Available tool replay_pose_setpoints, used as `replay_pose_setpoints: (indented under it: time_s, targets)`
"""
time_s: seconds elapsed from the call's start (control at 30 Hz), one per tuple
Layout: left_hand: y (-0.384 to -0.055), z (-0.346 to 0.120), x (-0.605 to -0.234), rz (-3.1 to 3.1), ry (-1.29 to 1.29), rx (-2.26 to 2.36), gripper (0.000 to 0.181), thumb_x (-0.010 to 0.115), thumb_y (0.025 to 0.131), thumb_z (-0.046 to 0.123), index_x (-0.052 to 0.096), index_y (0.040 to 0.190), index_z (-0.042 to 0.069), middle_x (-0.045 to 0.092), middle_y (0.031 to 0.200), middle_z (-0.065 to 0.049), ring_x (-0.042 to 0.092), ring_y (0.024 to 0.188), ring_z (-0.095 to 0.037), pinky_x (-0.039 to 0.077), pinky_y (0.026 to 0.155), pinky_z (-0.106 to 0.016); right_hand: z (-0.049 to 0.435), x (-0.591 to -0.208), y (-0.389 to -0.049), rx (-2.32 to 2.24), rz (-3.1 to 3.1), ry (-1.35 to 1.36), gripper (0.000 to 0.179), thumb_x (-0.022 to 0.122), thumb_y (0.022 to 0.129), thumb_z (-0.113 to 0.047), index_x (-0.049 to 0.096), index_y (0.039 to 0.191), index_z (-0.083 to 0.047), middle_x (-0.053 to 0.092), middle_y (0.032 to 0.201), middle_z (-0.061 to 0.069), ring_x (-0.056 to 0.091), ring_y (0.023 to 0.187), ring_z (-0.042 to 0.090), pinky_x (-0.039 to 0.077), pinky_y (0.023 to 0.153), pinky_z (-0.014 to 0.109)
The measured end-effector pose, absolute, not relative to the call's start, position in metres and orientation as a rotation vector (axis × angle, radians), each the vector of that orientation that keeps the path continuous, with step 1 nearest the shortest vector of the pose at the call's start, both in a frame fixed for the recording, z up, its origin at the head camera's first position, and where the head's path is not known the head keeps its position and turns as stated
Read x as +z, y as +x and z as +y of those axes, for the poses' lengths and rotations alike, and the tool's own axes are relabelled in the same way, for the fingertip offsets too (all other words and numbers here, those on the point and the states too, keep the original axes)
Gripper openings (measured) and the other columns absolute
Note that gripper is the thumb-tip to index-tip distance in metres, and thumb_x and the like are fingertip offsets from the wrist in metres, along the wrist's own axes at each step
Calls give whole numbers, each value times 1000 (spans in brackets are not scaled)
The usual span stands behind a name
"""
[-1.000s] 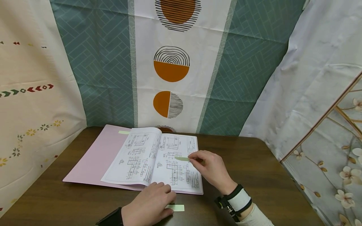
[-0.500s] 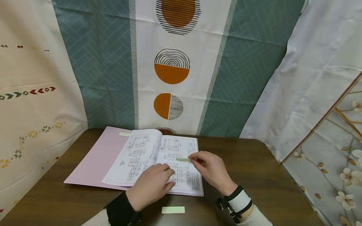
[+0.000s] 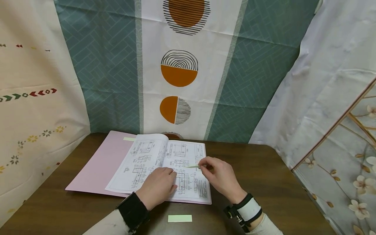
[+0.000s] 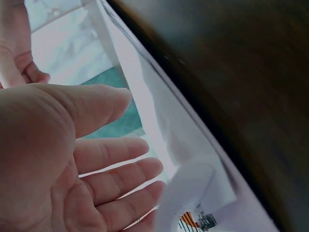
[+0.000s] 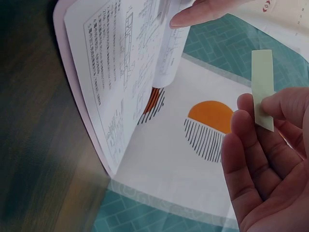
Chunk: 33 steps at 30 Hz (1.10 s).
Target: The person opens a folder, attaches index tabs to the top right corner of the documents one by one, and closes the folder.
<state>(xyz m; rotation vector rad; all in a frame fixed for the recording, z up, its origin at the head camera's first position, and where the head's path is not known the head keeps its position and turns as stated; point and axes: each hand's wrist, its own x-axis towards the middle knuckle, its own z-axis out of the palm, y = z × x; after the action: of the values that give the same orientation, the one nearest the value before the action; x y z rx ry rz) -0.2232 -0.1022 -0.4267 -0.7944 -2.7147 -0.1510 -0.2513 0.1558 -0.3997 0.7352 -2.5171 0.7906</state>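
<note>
A booklet of technical drawings with a pink cover lies open on the table. Over its lower middle, near the fold, is my left hand, holding nothing; the left wrist view shows its fingers extended and apart. My right hand is above the right page and pinches a pale green sticky strip between thumb and fingers. In the head view that strip appears nearly edge-on. Another green sticky strip lies on the table in front of the booklet.
A further green strip is on the pink cover's upper part. The brown wooden table reaches back to a patterned hanging cloth. More cloth hangs at the left and right sides.
My left hand has left the strip on the table and moved up over the booklet, ending near the fold. My right hand stays over the right page, its strip now turned more edge-on.
</note>
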Motion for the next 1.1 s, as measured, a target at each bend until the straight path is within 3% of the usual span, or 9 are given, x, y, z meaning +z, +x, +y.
replay_pose_setpoints:
  time_s: [0.17,0.5,0.83,1.1]
  targets:
    - [-225,-104,-428,-2720,-777,-114,31,88,95,27,78,107,0,76,104,-11,75,103,-30,57,99,-48,156,-401,-251,783,-2515,716,17,85,98,-11,77,101,-25,71,95,-15,62,82,4,60,73,30]
    - [-227,-104,-430,-2776,-728,-81,36,87,95,32,79,109,0,77,108,-12,75,104,-31,57,96,-50,156,-403,-253,780,-2543,694,19,88,96,-12,77,103,-26,72,97,-15,64,84,4,59,74,29]
    - [-226,-105,-431,-2797,-714,-105,35,87,95,32,79,109,1,74,104,-11,74,106,-32,58,95,-51,156,-407,-256,741,-2563,688,32,88,95,-7,82,125,-16,80,117,-2,72,93,11,64,81,35]
    - [-229,-106,-431,-2868,-687,-141,35,85,97,33,79,114,2,75,110,-12,72,112,-33,56,100,-54,162,-409,-263,666,-2561,693,24,88,94,-5,85,114,-19,79,110,-6,68,87,10,61,78,34]
